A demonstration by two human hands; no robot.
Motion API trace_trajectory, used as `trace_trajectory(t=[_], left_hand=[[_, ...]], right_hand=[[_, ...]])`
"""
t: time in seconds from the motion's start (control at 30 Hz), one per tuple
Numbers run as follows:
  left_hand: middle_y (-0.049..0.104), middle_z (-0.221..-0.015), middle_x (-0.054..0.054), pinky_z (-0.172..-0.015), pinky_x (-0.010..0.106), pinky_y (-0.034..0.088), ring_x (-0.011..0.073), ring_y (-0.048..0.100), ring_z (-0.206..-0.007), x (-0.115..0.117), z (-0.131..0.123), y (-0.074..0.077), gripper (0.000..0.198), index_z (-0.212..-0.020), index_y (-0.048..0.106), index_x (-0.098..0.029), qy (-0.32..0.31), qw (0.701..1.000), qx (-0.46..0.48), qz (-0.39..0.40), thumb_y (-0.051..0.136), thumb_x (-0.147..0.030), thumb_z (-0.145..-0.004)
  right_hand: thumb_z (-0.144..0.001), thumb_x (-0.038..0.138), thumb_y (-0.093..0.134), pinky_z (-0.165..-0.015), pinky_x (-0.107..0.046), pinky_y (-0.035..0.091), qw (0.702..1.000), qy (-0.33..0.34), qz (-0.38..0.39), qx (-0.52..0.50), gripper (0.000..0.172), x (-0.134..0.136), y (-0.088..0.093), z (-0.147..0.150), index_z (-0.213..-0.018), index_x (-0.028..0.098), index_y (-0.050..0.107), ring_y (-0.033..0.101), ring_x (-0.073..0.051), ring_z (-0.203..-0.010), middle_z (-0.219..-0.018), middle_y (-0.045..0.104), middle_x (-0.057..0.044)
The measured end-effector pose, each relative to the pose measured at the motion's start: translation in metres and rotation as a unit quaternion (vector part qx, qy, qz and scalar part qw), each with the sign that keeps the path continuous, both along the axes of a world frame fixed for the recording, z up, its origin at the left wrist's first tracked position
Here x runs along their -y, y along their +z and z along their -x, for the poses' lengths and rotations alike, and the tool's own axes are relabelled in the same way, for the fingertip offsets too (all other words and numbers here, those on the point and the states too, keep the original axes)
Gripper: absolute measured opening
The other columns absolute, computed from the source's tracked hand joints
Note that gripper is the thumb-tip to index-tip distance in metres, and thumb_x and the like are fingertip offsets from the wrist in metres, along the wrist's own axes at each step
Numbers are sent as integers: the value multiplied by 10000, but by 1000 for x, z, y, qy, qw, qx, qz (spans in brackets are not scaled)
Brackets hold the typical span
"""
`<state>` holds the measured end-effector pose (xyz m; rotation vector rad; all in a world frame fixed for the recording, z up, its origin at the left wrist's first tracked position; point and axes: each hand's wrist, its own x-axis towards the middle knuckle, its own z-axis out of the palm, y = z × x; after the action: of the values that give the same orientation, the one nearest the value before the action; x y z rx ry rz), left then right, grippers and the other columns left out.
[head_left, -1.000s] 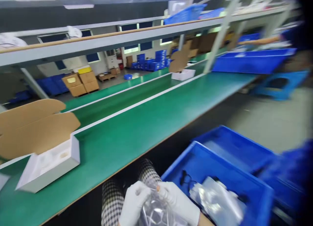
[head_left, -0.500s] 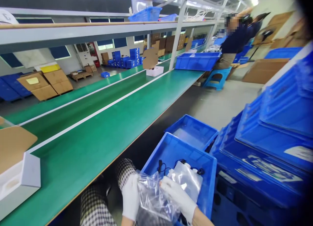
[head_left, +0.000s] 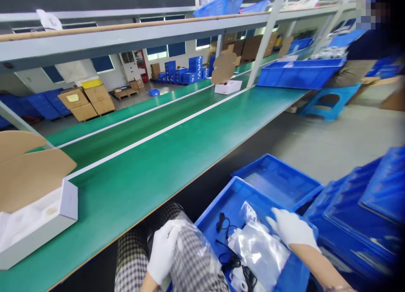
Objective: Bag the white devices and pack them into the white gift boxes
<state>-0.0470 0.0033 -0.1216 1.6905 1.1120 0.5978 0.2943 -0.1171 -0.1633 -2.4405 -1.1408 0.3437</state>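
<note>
My left hand [head_left: 163, 252], in a white glove, is closed on the edge of a clear plastic bag [head_left: 198, 245], which hangs over my checkered trouser leg. My right hand [head_left: 292, 229], gloved in white too, is over the right side of a blue bin [head_left: 236, 195] with its fingers apart and nothing in them. Inside that bin, just left of my right hand, lie shiny clear plastic bags [head_left: 259, 250]. Coiled black cables [head_left: 222, 222] and white parts [head_left: 237, 281], partly covered, are beside them.
A green conveyor bench [head_left: 158, 170] runs past on my left, carrying an open white box [head_left: 68, 203] with a raised cardboard lid. Another blue bin [head_left: 278, 180] sits beyond mine; stacked blue bins [head_left: 354, 203] stand at right. A person sits on a blue stool [head_left: 329, 102] farther along.
My right hand has let go of the clear bag and moved right over the bin. My left hand still holds the bag. The view has turned left.
</note>
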Motion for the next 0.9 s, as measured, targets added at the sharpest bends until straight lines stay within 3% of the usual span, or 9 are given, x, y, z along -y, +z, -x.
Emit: trace_trajectory(t=[0.13, 0.2, 0.27, 0.37, 0.5, 0.6, 0.7, 0.77, 0.9], left_hand=[[634, -549, -22, -674, 263, 508, 167, 609, -593, 2, 2, 15, 352, -971, 749, -193, -20, 999, 21, 20, 482, -419, -930], [614, -522, -31, -632, 258, 497, 148, 560, -515, 1, 9, 19, 353, -986, 751, -191, -23, 999, 32, 26, 485, -416, -935], [582, -481, -38, -628, 264, 498, 143, 530, -477, -1, 19, 18, 364, -1001, 752, -187, -30, 999, 30, 28, 481, -423, -943], [673, -618, 1, -732, 295, 535, 170, 614, -602, -2, 35, 12, 367, -1048, 742, -198, -29, 1000, -9, -2, 472, -423, -943], [646, -1260, 118, -1077, 444, 428, 280, 569, -1195, 14, 45, 1, 442, -1231, 645, -202, 136, 977, -81, -141, 529, -463, -894], [674, -1056, 118, -883, 392, 521, 246, 631, -949, 36, 43, -3, 503, -1206, 600, -185, 170, 984, -35, -43, 494, -567, -896], [651, -794, 48, -637, 290, 500, 163, 574, -658, 50, 34, -4, 450, -958, 580, -200, 73, 980, 111, 148, 558, -634, -844], [636, -731, 36, -565, 269, 461, 137, 529, -583, 52, 30, -4, 435, -788, 546, -205, 35, 960, 175, 215, 617, -634, -804], [558, -562, -19, -510, 256, 386, 115, 447, -482, 49, 30, -12, 432, -705, 506, -213, 72, 958, 165, 223, 606, -620, -813]], right_hand=[[-909, 408, 394, -915, -335, 530, 961, 202, -59, -179, 408, -36, 28, 76, -1077, 241, 726, 678, -232, -1011, -1086, 736, -91], [-888, 434, 466, -875, -353, 517, 872, 326, -75, -357, 360, -43, 45, 120, -1034, 246, 736, 660, -253, -953, -1009, 721, -99], [-885, 467, 530, -798, -352, 505, 829, 336, -60, -443, 307, -44, 58, 152, -894, 227, 723, 638, -242, -849, -879, 703, -80], [-879, 509, 561, -685, -330, 462, 836, 298, -54, -458, 325, -44, 67, 173, -746, 215, 601, 570, -200, -720, -735, 633, -29], [-829, 509, 545, -636, -331, 397, 892, 235, -60, -382, 328, -48, 61, 188, -662, 247, 438, 495, -187, -664, -678, 540, 2], [-772, 418, 549, -637, -339, 385, 936, 198, -43, -287, 261, -48, 51, 211, -640, 257, 393, 486, -191, -630, -642, 535, 3], [-736, 339, 562, -643, -332, 376, 946, 214, -27, -242, 245, -45, 45, 230, -622, 255, 362, 480, -186, -623, -637, 544, 1], [-724, 328, 595, -618, -313, 355, 931, 248, -14, -269, 257, -43, 44, 231, -624, 248, 372, 467, -173, -615, -633, 535, 13], [-788, 439, 609, -596, -278, 347, 869, 292, -43, -398, 301, -43, 44, 208, -674, 235, 417, 454, -149, -636, -656, 503, 36]])
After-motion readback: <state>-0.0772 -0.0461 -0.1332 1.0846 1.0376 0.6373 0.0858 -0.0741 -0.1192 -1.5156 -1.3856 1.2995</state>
